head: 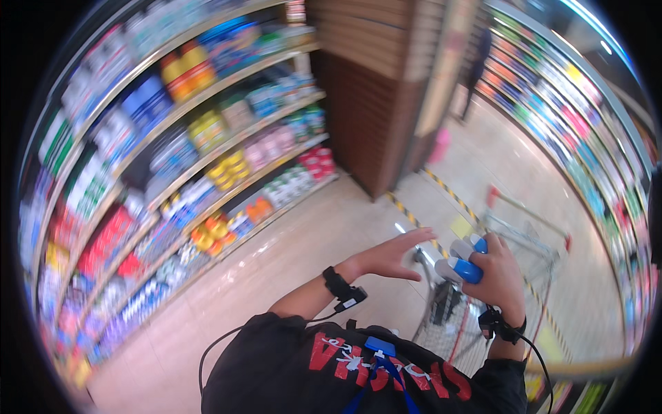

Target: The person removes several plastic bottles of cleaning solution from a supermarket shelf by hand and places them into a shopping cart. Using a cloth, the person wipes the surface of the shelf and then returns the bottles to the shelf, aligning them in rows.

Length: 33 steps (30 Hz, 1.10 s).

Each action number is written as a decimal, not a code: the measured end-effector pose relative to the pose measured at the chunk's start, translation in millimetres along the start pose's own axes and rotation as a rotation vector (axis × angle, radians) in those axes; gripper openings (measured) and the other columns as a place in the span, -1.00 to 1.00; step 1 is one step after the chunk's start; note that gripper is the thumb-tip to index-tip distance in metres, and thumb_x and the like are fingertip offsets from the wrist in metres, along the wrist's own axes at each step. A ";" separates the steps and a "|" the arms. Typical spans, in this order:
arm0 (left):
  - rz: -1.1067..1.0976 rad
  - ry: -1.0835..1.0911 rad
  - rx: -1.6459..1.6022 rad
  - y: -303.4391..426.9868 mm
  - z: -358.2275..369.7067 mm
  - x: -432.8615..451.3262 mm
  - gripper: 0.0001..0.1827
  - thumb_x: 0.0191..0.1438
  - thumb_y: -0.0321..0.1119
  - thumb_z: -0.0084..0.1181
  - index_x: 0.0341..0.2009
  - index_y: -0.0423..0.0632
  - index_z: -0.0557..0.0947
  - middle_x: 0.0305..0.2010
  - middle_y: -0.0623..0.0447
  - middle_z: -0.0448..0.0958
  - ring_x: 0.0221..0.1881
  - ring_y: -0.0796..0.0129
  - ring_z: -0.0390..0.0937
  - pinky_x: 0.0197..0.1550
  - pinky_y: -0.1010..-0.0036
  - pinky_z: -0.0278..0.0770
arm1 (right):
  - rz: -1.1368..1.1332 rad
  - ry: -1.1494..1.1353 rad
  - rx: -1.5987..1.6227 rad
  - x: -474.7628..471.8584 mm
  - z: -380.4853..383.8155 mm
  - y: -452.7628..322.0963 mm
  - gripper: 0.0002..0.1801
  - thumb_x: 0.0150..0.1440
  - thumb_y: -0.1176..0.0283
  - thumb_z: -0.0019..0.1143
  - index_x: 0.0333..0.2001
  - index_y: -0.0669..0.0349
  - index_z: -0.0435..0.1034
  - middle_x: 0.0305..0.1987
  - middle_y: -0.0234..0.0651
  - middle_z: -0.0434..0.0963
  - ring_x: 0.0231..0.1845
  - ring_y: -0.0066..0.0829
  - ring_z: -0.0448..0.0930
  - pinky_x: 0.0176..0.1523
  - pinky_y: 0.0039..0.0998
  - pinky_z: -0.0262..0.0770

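My right hand (496, 274) is closed around a pair of blue-and-white containers (467, 270); they look like small bottles, but blur hides what is in them. It is above a wire shopping cart (445, 321). To its left, my left hand (395, 254) is held out with its fingers apart and nothing in it. A small gap separates that hand from the containers. Both wrists wear black straps with small devices and cables.
Stocked shelves (170, 207) run along the left, and another long shelf (558, 114) curves along the right. A brown pillar (362, 114) stands ahead. Yellow-black floor tape (455, 199) crosses the aisle. A person (475, 67) is in the distance.
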<state>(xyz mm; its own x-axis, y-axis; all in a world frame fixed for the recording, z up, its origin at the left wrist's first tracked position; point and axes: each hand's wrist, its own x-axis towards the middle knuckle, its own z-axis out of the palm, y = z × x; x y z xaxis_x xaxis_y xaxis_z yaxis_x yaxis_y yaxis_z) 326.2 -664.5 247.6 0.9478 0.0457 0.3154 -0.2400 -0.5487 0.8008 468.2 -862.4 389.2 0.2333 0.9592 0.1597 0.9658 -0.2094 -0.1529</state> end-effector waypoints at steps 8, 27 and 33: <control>-0.289 0.485 0.111 30.1 -133.4 -231.1 0.12 -0.32 -0.24 0.49 0.30 -0.07 0.07 0.29 -0.14 0.22 0.33 0.05 0.16 0.31 0.25 0.13 | -0.696 -0.190 0.355 160.6 100.3 -241.6 -0.54 -0.43 0.36 0.39 -0.30 0.14 0.54 -0.18 -0.09 0.40 -0.16 -0.04 0.47 -0.10 -0.20 0.43; -0.571 1.293 0.204 -70.1 -358.3 -566.8 -0.31 -0.25 -0.25 0.42 0.03 -0.09 0.47 -0.04 -0.01 0.51 -0.01 0.27 0.49 0.03 0.35 0.46 | -1.338 -0.558 0.717 423.0 271.9 -677.8 -0.43 -0.40 0.28 0.35 -0.15 -0.01 0.55 0.13 -0.06 0.28 0.12 -0.01 0.37 0.17 -0.27 0.32; -0.562 1.262 0.242 -108.0 -455.1 -621.0 -0.37 -0.18 -0.21 0.40 0.01 -0.09 0.47 -0.02 -0.05 0.50 0.02 0.23 0.48 0.04 0.30 0.46 | -1.411 -0.655 0.706 505.6 294.3 -756.9 -0.36 -0.31 0.39 0.31 -0.01 -0.03 0.47 0.20 -0.11 0.14 0.27 -0.08 0.22 0.28 -0.30 0.18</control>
<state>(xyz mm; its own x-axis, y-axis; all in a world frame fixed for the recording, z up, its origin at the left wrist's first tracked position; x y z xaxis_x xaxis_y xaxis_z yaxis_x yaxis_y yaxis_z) -331.9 -253.7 196.9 0.0477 0.9432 0.3288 0.2676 -0.3292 0.9056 -178.2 -163.0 298.7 -0.9501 0.2618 0.1698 0.0905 0.7518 -0.6531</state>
